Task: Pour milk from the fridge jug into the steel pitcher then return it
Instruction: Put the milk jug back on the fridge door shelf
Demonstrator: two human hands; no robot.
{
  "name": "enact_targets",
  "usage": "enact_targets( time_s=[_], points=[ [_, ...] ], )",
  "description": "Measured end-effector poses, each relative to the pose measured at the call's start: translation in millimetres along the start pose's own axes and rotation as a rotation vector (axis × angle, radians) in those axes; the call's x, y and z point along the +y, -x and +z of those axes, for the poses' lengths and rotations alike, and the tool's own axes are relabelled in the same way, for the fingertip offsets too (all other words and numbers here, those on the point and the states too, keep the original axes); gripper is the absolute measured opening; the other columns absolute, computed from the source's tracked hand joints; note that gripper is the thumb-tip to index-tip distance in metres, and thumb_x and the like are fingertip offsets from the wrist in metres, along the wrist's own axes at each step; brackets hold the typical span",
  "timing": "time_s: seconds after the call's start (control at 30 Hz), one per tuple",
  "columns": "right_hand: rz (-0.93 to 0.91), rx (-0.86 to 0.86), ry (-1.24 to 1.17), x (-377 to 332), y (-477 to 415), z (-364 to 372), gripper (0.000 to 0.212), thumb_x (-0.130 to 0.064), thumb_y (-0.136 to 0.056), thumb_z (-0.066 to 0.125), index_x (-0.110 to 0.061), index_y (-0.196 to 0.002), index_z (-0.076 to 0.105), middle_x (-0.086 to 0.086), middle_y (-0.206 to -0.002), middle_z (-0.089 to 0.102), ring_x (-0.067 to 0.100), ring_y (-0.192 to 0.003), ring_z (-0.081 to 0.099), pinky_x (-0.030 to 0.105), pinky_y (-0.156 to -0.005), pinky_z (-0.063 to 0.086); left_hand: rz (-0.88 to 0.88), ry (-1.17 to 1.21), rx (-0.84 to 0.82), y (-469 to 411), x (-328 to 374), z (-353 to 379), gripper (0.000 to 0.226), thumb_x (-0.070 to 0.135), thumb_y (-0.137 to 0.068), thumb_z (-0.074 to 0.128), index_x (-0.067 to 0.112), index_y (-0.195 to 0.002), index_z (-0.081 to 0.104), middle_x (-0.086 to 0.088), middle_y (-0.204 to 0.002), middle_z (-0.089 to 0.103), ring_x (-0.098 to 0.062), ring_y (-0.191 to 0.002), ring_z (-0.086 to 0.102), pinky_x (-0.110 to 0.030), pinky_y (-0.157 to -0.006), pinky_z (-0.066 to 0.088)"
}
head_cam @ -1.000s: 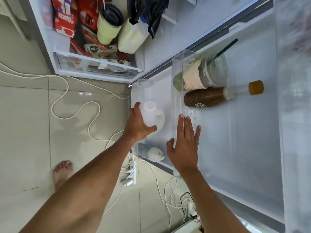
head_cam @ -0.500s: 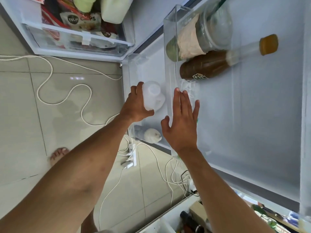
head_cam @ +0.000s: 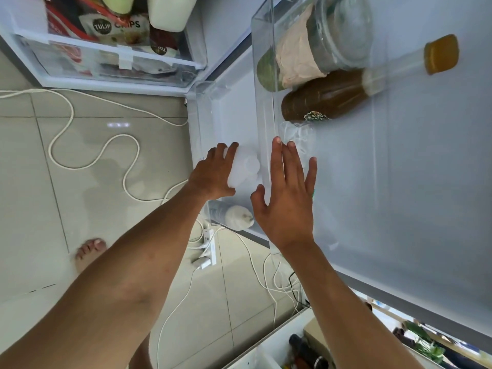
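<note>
I look down into the open fridge door. My left hand [head_cam: 214,174] is wrapped around a white milk jug [head_cam: 245,166] that stands in the lower clear door bin [head_cam: 202,107]. My right hand [head_cam: 286,193] is spread flat, fingers apart, against the clear wall of the upper door bin [head_cam: 262,75], holding nothing. The steel pitcher is out of view.
The upper bin holds a brown bottle [head_cam: 327,98] with a yellow cap and a lidded plastic cup [head_cam: 319,38]. A small white bottle [head_cam: 238,217] lies below the jug. White cables [head_cam: 87,161] and a power strip [head_cam: 206,251] cross the tiled floor. A bare foot [head_cam: 89,250] stands left.
The view has dropped and come closer to the door bins. My left hand keeps its hold on the jug low in the lower bin; my right hand stays flat on the bin wall.
</note>
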State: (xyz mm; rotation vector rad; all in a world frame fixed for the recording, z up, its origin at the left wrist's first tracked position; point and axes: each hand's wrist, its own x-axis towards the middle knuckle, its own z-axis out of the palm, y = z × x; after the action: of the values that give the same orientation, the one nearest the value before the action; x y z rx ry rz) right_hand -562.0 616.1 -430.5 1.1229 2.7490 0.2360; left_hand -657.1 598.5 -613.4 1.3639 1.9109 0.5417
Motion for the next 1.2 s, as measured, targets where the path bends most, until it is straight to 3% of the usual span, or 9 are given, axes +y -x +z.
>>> enact_targets(
  time_s=[0.2,0.47,0.57,0.7,0.8,1.2],
  points=[
    [0.001,0.021,0.002,-2.2,-0.2,1.1,0.074,-0.037,-0.087,0.048,-0.018,-0.15,0.016,0.01,-0.155,0.035,0.028,-0.145,0.03,0.06,-0.116,0.02,-0.009,-0.067,-0.032,-2.8,-6.3,8.2,0.119,0.054,-0.063,0.084,0.019,-0.152,0.014,-0.01,-0.143,0.037,-0.031,-0.124,0.047,-0.048,-0.083,0.058],
    [0.005,0.04,-0.007,-5.0,-1.5,1.1,0.069,-0.041,-0.088,0.037,-0.017,-0.15,0.016,0.011,-0.154,0.037,0.029,-0.145,0.031,0.06,-0.116,0.02,0.01,-0.135,-0.04,-11.0,-7.4,16.9,0.119,0.055,-0.065,0.082,0.019,-0.153,0.011,-0.011,-0.145,0.035,-0.031,-0.127,0.045,-0.044,-0.082,0.058],
    [0.007,0.036,0.003,-3.7,-0.1,1.3,0.07,-0.043,-0.088,0.036,-0.018,-0.15,0.015,0.011,-0.155,0.036,0.03,-0.144,0.031,0.061,-0.116,0.02,0.014,-0.134,-0.043,-7.6,-5.3,19.2,0.121,0.051,-0.067,0.084,0.018,-0.155,0.008,-0.013,-0.15,0.03,-0.033,-0.134,0.039,-0.043,-0.092,0.053],
    [0.01,0.032,0.026,-3.7,0.8,2.5,0.07,-0.044,-0.09,0.041,-0.019,-0.15,0.016,0.01,-0.155,0.035,0.031,-0.145,0.031,0.061,-0.116,0.02,0.021,-0.063,-0.055,-2.1,-11.5,14.7,0.126,0.054,-0.069,0.083,0.019,-0.158,0.001,-0.016,-0.161,0.018,-0.035,-0.148,0.023,-0.045,-0.115,0.032],
    [-0.001,0.042,0.03,-4.8,0.6,3.2,0.074,-0.038,-0.088,0.05,-0.016,-0.151,0.018,0.01,-0.156,0.035,0.03,-0.145,0.029,0.06,-0.116,0.019,0.033,-0.042,-0.069,4.6,-19.7,5.2,0.127,0.057,-0.07,0.081,0.016,-0.159,-0.001,-0.018,-0.162,0.015,-0.034,-0.15,0.017,-0.045,-0.121,0.024],
    [0.026,-0.046,0.018,-16.3,0.1,-1.0,0.082,-0.033,-0.083,0.059,-0.016,-0.154,0.021,0.007,-0.156,0.035,0.025,-0.148,0.022,0.055,-0.12,0.007,-0.02,-0.06,0.006,49.3,-12.4,-63.4,0.094,0.051,-0.089,0.063,0.013,-0.158,0.01,-0.017,-0.156,0.029,-0.034,-0.144,0.029,-0.044,-0.116,0.027]
  ],
)
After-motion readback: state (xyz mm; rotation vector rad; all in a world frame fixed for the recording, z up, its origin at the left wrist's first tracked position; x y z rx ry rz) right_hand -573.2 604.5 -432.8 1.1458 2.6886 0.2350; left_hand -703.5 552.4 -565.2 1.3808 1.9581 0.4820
